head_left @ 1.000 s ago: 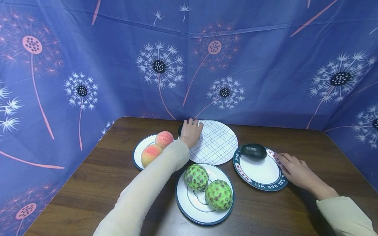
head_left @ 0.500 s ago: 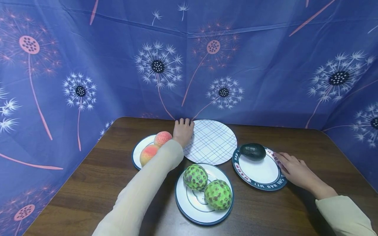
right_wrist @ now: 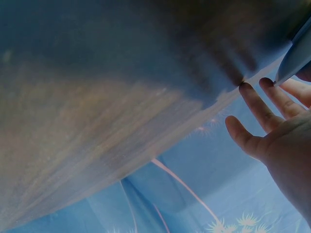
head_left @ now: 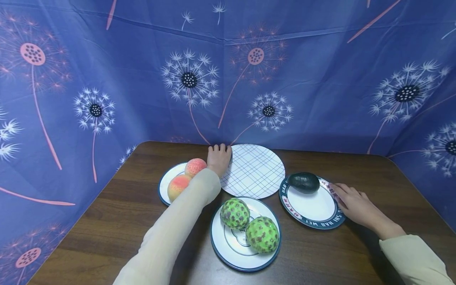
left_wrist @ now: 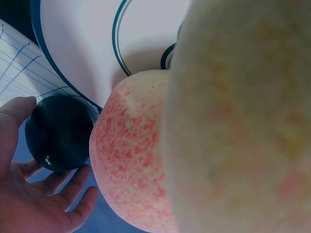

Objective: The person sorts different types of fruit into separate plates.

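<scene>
In the head view my left hand (head_left: 219, 160) is at the left edge of a white grid-patterned plate (head_left: 261, 172). It holds a dark avocado (left_wrist: 59, 133) between thumb and curled fingers, as the left wrist view shows; the hand mostly hides the fruit from above. My right hand (head_left: 360, 208) grips the rim of a green-bordered plate (head_left: 311, 208), fingers at its outer edge. Another dark avocado (head_left: 304, 182) lies at that plate's upper left. Beside my left sleeve, two peaches (head_left: 179, 187) rest on a blue-rimmed plate (head_left: 164, 186).
In front, a blue-rimmed plate (head_left: 228, 253) carries two bumpy green fruits (head_left: 262, 234). All plates stand on a brown wooden table (head_left: 103, 221). A blue dandelion-print cloth (head_left: 149, 79) hangs behind it.
My left hand has moved left, off the grid plate's surface and over the avocado at its left edge, and has taken hold of it. My right hand stays at its plate.
</scene>
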`<state>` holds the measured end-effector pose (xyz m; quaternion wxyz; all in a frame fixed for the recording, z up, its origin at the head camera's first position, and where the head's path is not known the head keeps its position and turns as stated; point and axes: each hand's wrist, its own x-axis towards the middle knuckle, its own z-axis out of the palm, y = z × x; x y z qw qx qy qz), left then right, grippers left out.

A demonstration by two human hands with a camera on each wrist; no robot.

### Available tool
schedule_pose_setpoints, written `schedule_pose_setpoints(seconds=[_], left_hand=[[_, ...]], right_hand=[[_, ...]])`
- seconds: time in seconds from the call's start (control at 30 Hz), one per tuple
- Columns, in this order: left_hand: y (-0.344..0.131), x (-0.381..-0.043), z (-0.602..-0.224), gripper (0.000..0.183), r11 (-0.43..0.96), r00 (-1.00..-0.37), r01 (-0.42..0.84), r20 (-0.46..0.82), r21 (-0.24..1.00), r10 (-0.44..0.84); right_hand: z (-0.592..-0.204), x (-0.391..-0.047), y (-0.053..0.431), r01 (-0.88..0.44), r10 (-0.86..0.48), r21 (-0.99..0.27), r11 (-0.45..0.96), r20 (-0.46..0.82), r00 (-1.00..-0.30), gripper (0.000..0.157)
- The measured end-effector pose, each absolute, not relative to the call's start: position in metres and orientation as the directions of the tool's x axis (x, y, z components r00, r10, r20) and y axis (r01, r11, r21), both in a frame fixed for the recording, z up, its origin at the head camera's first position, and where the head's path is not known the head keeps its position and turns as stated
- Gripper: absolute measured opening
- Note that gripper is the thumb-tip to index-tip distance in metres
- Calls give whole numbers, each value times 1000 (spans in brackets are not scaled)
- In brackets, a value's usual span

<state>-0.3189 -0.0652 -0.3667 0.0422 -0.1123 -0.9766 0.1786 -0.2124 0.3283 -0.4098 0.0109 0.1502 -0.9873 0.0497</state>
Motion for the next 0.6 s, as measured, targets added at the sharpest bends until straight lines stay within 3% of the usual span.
schedule_pose_setpoints(seconds=[0.6], left_hand=[[-64, -318, -372, 43, 889, -964, 196, 82, -415, 251]], right_hand=[[-408, -212, 328, -303, -301, -81, 950, 29, -953, 58]])
